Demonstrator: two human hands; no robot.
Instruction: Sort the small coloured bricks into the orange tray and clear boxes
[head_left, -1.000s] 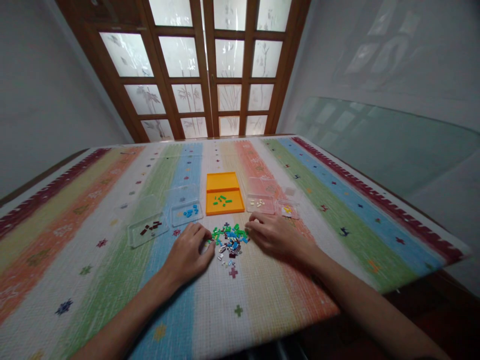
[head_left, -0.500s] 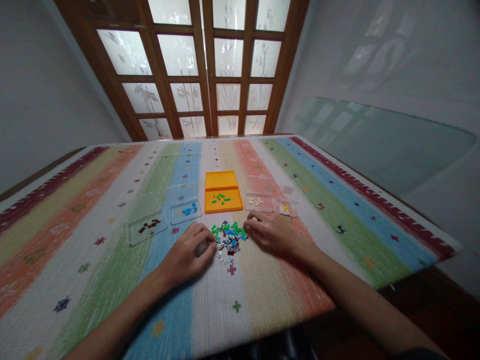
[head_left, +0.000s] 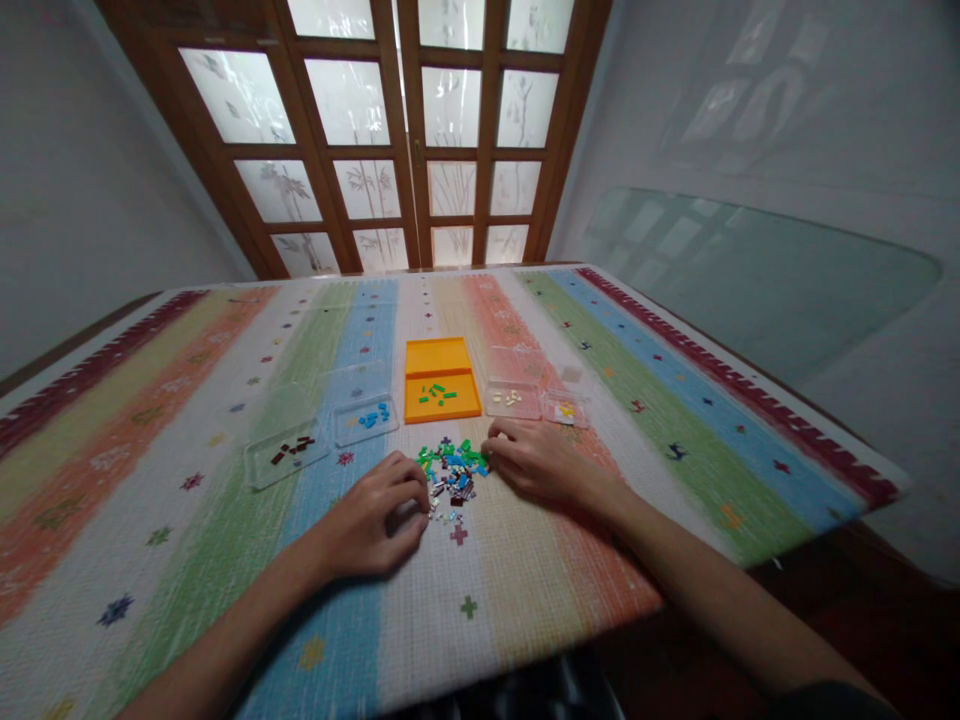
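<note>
A mixed pile of small building bricks (head_left: 454,472), green, blue, brown and pale, lies on the cloth between my hands. At its near left edge is my left hand (head_left: 379,513), with curled fingers and the thumb drawn in toward the fingertips by the pale bricks. My right hand (head_left: 531,462) rests at the pile's right side, fingers bent and pinched beside the green bricks. Whatever either set of fingertips holds is too small or hidden to make out. Beyond the pile, an orange box (head_left: 441,398) with its lid raised holds several green bricks (head_left: 436,394).
Clear open boxes flank the orange one: one with brown bricks (head_left: 292,450), one with blue bricks (head_left: 373,415), one with cream bricks (head_left: 507,398), and a small one with yellow pieces (head_left: 565,410). A striped cloth (head_left: 480,600) covers the table.
My left hand has shifted slightly toward me along the pile's left edge, and its thumb sits lower. My right hand stays almost in place. The whole view has shifted a little.
</note>
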